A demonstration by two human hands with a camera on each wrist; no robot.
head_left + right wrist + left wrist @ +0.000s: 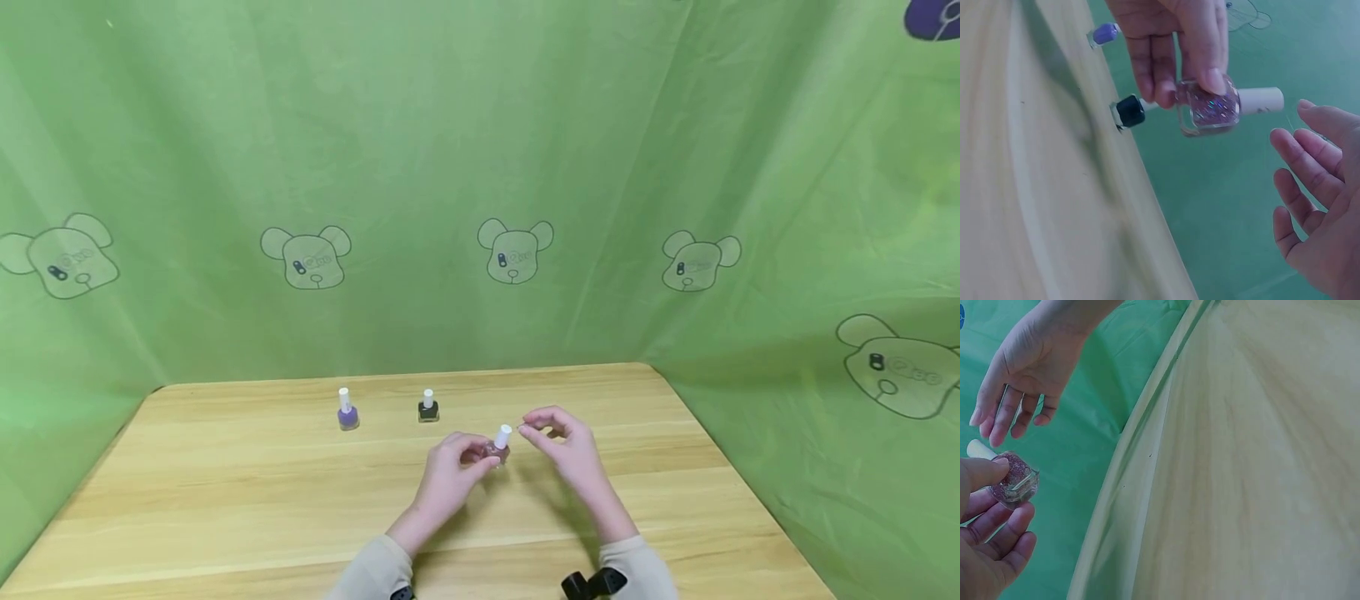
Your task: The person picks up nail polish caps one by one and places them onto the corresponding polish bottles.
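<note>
My left hand pinches a nail polish bottle by its clear glass body, thumb on one side and fingers on the other. Pink glitter shows inside, and its white cap points up and toward my right hand. That hand hovers just beside the cap with nothing between thumb and fingers, the fingers loosely bent. In the left wrist view, the same glitter bottle lies between thumb and fingertips, over the table.
A purple nail polish bottle stands at the back left of the wooden table. To its right stands a black nail polish bottle, also white-capped. Green curtains with bear-head prints hang behind the table and along its sides.
</note>
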